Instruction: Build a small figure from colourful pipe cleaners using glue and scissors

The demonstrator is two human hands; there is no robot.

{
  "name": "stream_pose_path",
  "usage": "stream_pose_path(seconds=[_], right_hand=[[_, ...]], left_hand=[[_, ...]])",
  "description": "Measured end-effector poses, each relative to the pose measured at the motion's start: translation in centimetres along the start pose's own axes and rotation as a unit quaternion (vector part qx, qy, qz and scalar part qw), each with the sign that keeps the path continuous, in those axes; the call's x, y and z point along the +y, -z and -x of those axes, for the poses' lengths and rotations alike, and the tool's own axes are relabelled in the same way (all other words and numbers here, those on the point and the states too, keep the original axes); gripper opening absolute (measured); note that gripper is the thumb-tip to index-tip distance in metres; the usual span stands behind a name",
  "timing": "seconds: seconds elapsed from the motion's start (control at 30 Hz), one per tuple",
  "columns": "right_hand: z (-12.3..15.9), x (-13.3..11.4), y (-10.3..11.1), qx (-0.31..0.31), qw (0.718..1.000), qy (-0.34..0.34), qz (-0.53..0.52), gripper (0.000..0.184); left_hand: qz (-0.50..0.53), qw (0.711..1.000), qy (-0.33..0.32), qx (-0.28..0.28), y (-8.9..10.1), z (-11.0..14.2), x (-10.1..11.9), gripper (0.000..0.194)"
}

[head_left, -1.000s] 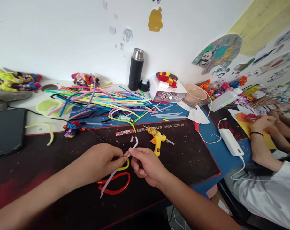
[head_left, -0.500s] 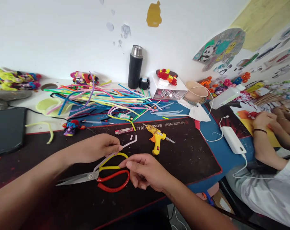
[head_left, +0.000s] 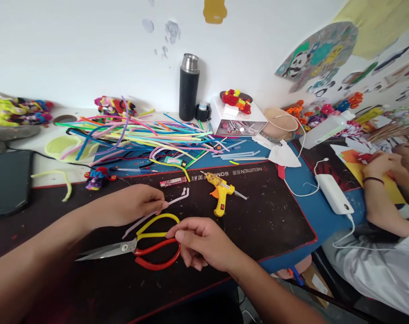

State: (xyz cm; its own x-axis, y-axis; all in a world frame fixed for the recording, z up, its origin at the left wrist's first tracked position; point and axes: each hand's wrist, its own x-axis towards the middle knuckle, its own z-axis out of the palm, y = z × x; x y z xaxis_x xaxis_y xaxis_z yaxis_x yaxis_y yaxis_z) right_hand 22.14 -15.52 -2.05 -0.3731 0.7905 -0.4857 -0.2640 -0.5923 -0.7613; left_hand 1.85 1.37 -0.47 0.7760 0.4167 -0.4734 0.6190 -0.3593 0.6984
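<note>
My left hand point(head_left: 142, 204) is closed, pinching a pale white-lilac pipe cleaner point(head_left: 137, 225) partway along. The far end of the pipe cleaner is bent into a short hook, close to a small white scrap point(head_left: 184, 191). My right hand point(head_left: 204, 243) has its thumb and index finger at the rear end of the scissors' yellow handle, with the other fingers curled. Those scissors point(head_left: 133, 245) have one yellow and one red handle loop and lie on the dark mat point(head_left: 258, 216), blades pointing left. The exact contact under the right fingertips is partly hidden.
A yellow glue gun point(head_left: 221, 193) and a small pink-labelled box point(head_left: 173, 182) lie beyond my hands. Further back are a heap of coloured pipe cleaners point(head_left: 140, 137), a black thermos point(head_left: 189, 90) and a white box point(head_left: 240, 119). At right are a power bank point(head_left: 334, 193) and another person's arms point(head_left: 382, 198).
The pipe cleaner in my left hand has moved left and down, and its bent end now overlaps the small white scrap. My right hand stays by the scissors' handles. The view has shifted slightly.
</note>
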Motion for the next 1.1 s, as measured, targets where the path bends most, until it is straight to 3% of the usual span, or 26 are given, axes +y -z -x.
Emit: stream_pose_path(seconds=[0.47,0.67,1.1], right_hand=[[-0.05,0.31,0.0,-0.007,0.999,0.024,-0.026,0.039],[-0.23,0.61,0.25,-0.012,0.999,0.036,-0.029,0.038],[-0.15,0.96,0.47,-0.007,0.999,0.04,-0.019,0.04]], left_hand=[[-0.008,1.0,0.006,0.004,0.49,0.22,-0.24,0.044],[-0.021,1.0,0.002,-0.005,0.54,0.33,-0.25,0.05],[0.021,1.0,0.006,0.006,0.65,0.42,0.14,0.047]])
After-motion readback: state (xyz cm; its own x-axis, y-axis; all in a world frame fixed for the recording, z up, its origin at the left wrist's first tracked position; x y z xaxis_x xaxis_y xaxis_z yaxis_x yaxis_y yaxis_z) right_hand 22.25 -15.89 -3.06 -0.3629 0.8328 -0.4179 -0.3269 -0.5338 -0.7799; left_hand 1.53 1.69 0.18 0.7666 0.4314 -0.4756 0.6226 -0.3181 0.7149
